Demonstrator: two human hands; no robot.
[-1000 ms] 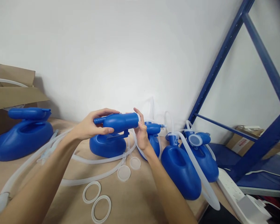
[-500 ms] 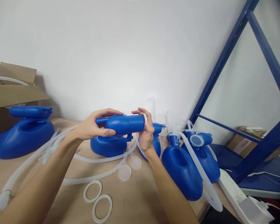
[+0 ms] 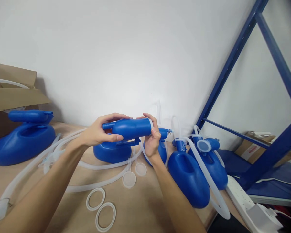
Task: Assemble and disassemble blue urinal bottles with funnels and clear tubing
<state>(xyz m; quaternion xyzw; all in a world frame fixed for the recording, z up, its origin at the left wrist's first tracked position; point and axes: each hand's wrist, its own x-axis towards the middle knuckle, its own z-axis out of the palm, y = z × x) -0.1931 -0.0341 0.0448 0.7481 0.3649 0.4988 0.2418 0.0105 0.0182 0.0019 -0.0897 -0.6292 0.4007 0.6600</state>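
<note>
My left hand (image 3: 99, 131) grips a blue bottle-shaped plastic piece (image 3: 132, 128) by its narrow spout end, thumb in front and fingers over the top. The piece lies sideways in the air, with a flat clip-like arm under it. At its wide right end my right hand (image 3: 152, 137) is closed around a white ring (image 3: 150, 123), which lies against the rim; my fingers hide part of it. Below and behind sits a blue jug body (image 3: 113, 153). Two loose white rings (image 3: 95, 199) and two translucent round caps with straps (image 3: 129, 179) lie on the table.
More blue jugs stand at the left (image 3: 23, 142) and right (image 3: 188, 181), some with translucent hoses. A long hose (image 3: 97, 186) loops across the table. An open cardboard box (image 3: 16, 97) is far left; a power strip (image 3: 239, 195) and blue shelf frame (image 3: 229, 69) are right.
The white ring, tilted at the wide end before, now sits flatter against the rim. Both hands and the blue piece have shifted slightly right.
</note>
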